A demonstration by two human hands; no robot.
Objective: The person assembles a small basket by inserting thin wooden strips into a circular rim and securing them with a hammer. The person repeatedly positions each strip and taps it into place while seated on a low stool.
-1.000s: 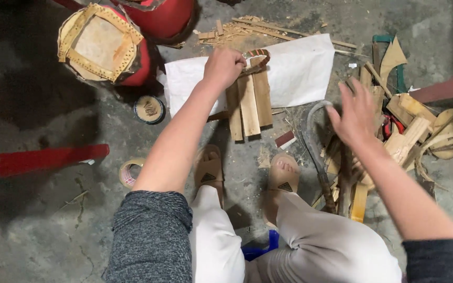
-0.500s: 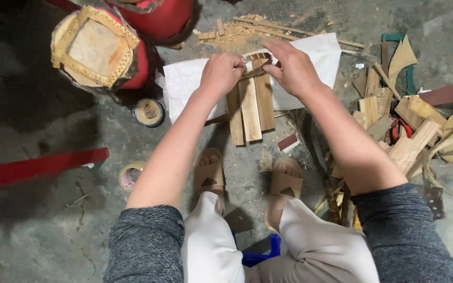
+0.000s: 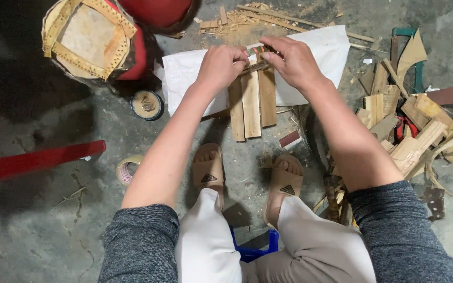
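The 3 wooden slats (image 3: 251, 102) lay side by side on the white sheet (image 3: 321, 55) spread over the concrete floor (image 3: 38, 220), their far ends under both hands and their near ends overhanging the sheet's near edge towards the person's sandals (image 3: 209, 173). A thin crosspiece (image 3: 255, 66) sat over the far ends of the slats.

The right hand (image 3: 292, 60), which 1 second earlier had been out over the pile of wood offcuts (image 3: 399, 126) at the sheet's right, had come back to the slats. It was curled, its fingertips pinching the crosspiece's right end. The left hand (image 3: 221, 65) had kept its place, closed over the left end and pressing down on the slats.

Judging from this, the picking among the offcuts was over and both hands were now fitting that piece across the slats.

A roll of tape (image 3: 146, 104) sat just off the sheet's left edge, near a red drum (image 3: 93, 39).
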